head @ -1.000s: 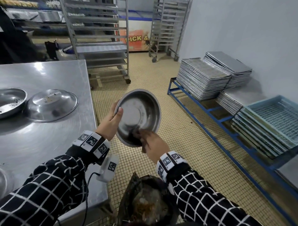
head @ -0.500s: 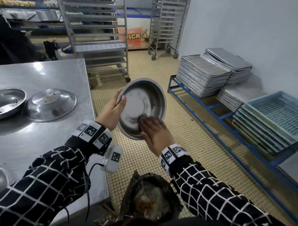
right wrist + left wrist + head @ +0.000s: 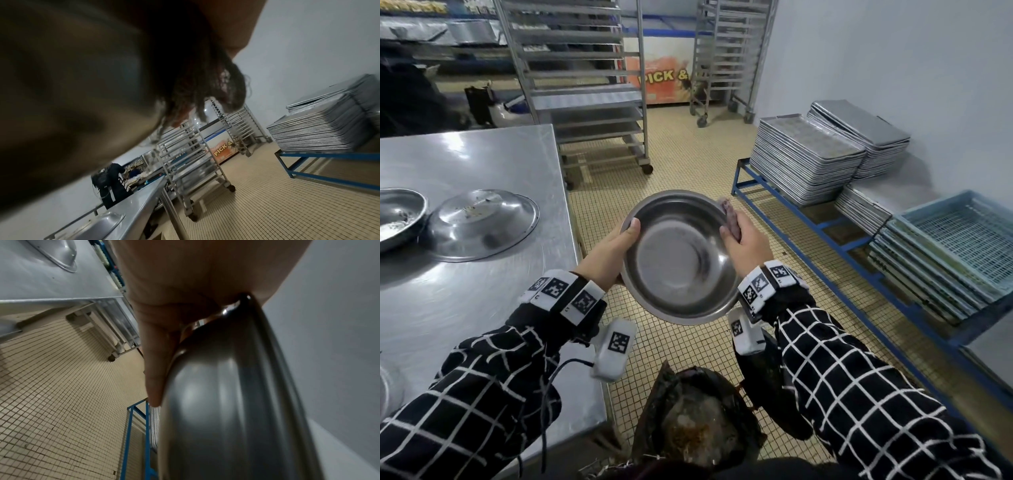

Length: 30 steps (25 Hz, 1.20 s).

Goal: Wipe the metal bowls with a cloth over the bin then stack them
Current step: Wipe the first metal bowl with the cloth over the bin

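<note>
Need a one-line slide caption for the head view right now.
Left hand grips a round metal bowl over a dark waste bin while the right hand presses a dark cloth on its rim.

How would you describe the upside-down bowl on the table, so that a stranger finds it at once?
Start at the steel table on the left of the head view. Near its right edge lies the upside-down bowl, its round base facing up. The bowl beside it, at the picture's left edge, sits open side up, and a third bowl is held in the hands.
</note>
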{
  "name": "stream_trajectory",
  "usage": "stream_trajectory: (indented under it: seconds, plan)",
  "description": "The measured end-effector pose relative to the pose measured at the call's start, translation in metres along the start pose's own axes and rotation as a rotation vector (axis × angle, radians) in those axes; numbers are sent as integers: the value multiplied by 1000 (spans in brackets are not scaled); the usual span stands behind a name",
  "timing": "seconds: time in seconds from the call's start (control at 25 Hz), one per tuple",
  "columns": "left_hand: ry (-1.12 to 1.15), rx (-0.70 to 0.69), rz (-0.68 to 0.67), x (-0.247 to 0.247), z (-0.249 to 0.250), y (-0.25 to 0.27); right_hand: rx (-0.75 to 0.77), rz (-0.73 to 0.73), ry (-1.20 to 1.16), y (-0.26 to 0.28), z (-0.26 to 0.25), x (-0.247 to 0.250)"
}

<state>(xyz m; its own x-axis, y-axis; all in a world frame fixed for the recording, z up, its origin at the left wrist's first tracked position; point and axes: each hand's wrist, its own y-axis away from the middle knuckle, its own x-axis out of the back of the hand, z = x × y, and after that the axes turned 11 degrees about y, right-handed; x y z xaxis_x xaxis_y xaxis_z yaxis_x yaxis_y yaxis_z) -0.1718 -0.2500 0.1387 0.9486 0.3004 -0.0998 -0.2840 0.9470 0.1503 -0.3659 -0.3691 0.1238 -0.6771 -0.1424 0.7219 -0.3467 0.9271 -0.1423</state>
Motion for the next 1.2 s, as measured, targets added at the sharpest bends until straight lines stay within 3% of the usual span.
stream_trajectory:
  seconds: [0.12,0.24,0.32,0.44,0.52,0.64,0.72,0.8,0.88,1.0,1.08,1.2]
  plan:
    - [12,-75,11,3,2,0,-63,19,-106,3,2,-2]
    - [-13,-267,67,-2,-2,5,-197,163,-297,10,-2,-10]
    - [-32,-356,34,-10,-4,8,-227,239,-391,17,-9,-15]
    - [-25,-361,52,-22,-1,12,-206,281,-453,26,-16,-17]
    - [-21,-355,114,-21,-2,10,-206,212,-459,29,-16,-15]
    - [-10,-335,199,-9,-6,4,-260,113,-356,32,-5,-16]
    - [-14,-307,212,0,-12,1,-265,148,-259,35,0,-19]
    - [-21,-278,193,4,-16,0,-161,167,-210,41,-6,-26]
    - [29,-253,169,1,-17,3,56,119,-97,52,-22,-41]
    - [70,-294,180,-5,-8,6,465,-128,51,75,-47,-66]
    - [60,-361,212,-1,2,7,671,-194,231,80,-43,-71]
    - [84,-384,244,13,7,3,738,-140,587,62,-19,-60]
